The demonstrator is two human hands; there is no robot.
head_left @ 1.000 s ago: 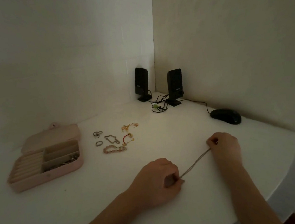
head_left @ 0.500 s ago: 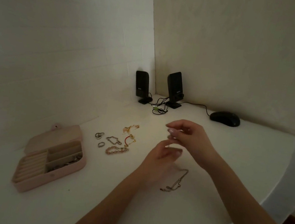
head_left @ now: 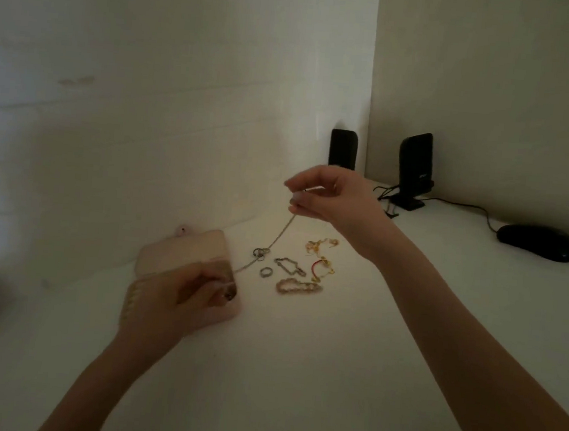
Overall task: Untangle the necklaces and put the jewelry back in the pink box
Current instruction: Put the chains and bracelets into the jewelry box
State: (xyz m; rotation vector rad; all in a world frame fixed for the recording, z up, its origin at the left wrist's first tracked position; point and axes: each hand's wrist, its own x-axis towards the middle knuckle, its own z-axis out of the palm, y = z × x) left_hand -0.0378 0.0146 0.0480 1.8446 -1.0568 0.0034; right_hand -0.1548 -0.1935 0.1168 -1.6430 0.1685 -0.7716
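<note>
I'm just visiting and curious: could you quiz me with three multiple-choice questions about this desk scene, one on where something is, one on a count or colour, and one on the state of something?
1. Where is the left hand?
A. over the pink box
B. on the mouse
C. beside the speakers

2. How many black speakers stand in the corner?
A. one
B. two
C. four

3. What state is the silver chain in?
A. coiled inside the box
C. lying loose on the desk
B. stretched between both hands

Answers:
1 A, the hand covers the open box.
2 B, a left speaker and a right speaker stand there.
3 B, the right hand pinches its top end, raised above the desk, while the left grips its lower end.
</note>
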